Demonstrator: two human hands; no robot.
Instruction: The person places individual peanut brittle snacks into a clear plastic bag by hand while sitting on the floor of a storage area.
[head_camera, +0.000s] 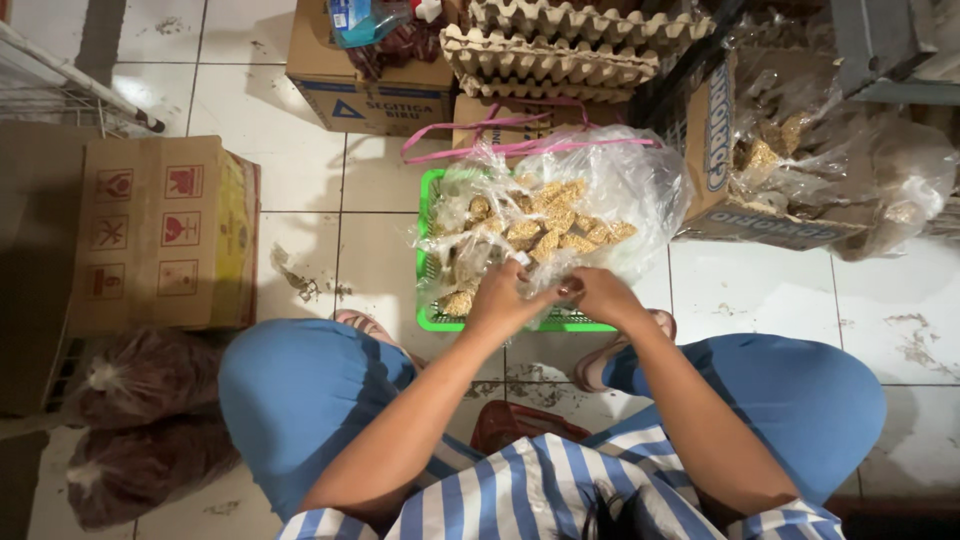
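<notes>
Basket (430, 318) sits on the floor (760, 290) right in front of the person's knees, big plastic bag (610, 180) of snack pieces (545, 225) inside it. Left hand (503, 297) and right hand (598, 293) meet at the bag's near edge, touching each other and the plastic. Behind the basket: a carton with egg trays (560, 45) stacked on it, another box (370, 90) just left of those. Right of the basket, an open carton (712, 130) holding more bagged snacks (800, 140). Far left, a cardboard box (160, 235); two filled bags (140, 420) lie in front of it, beside the left knee
</notes>
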